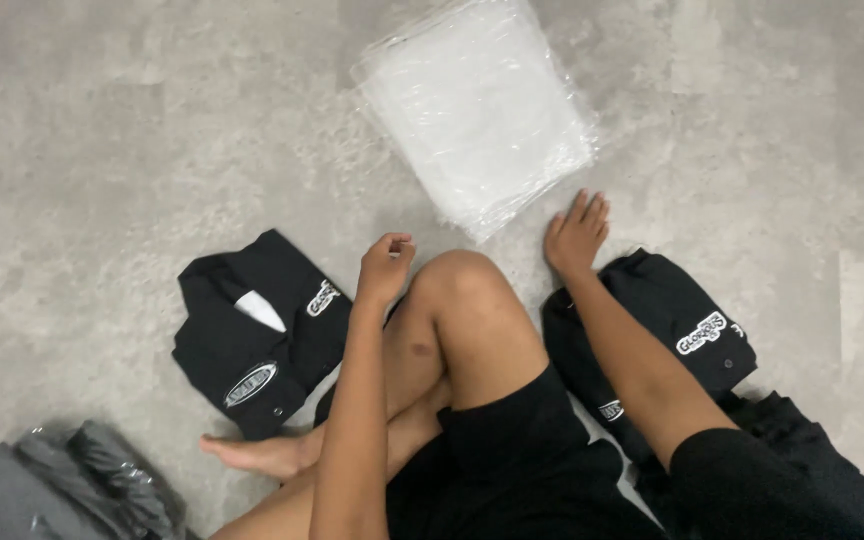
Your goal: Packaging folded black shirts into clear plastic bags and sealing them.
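From the head view, the stack of clear plastic bags (479, 105) lies on the grey floor (102, 130). The right hand (576, 233) rests open, fingers spread, on the floor just below the stack's near corner, holding nothing. The left hand (385, 268) hangs loosely curled, empty, further below and left of the stack, beside the raised knee (462, 285). A folded black shirt (257, 330) lies well down-left of the stack, another black shirt (672, 320) down-right.

A folded black garment with oval patches (257, 335) lies on the grey concrete floor (102, 150). A bagged dark garment (62, 490) occupies the floor's lower-left corner.
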